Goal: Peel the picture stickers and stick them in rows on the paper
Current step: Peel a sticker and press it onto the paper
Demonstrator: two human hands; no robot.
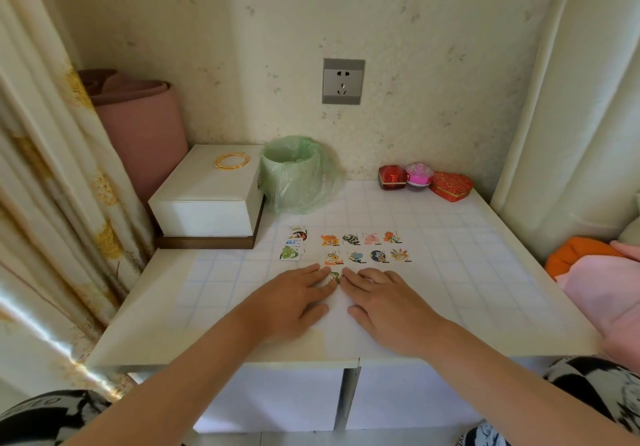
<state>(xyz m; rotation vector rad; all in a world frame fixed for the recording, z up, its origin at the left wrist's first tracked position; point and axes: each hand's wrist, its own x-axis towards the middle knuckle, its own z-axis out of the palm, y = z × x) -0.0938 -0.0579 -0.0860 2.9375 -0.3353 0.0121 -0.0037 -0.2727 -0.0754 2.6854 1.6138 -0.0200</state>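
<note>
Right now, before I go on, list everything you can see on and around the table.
stickers: eight, multicoloured, two rows of four on paper
new sticker: one, green, at both hands' fingertips, below the rows
pile: one, loose stickers, left of rows
paper: one, white with blue grid, on table
table: one, white
box: one, white, rear left
bangles: gold, on box, count unclear
bin: one, green bag, beside box
small boxes: three, red, pink, red, rear right
socket: one, grey, wall
roll: one, pink, behind box
curtain: cream, left
clothes: orange, pink, right
left hand: flat on paper
right hand: flat on paper
</note>
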